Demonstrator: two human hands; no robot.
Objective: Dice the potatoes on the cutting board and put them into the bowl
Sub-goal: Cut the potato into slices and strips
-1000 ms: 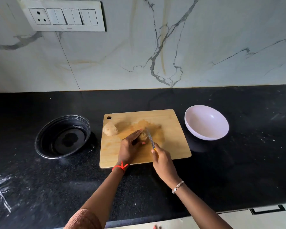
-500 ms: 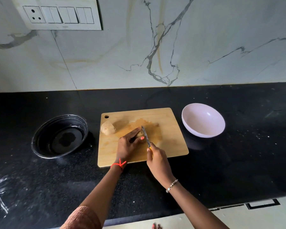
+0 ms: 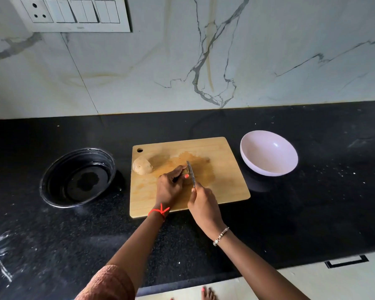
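Two potatoes lie on the wooden cutting board (image 3: 225, 182) at the centre of the frame. One whole potato (image 3: 142, 168) sits near the board's upper left corner. The second potato (image 3: 185, 170) is mostly hidden under the left hand (image 3: 168, 186), whose grip is curled over it. Just lower right, the right hand (image 3: 202, 202) has its grip wrapped round a knife (image 3: 191, 173), blade against the held potato. A pale bowl (image 3: 268, 153) stands on the black table (image 3: 312, 213) right of the board, and a black bowl (image 3: 78, 177) stands to its left.
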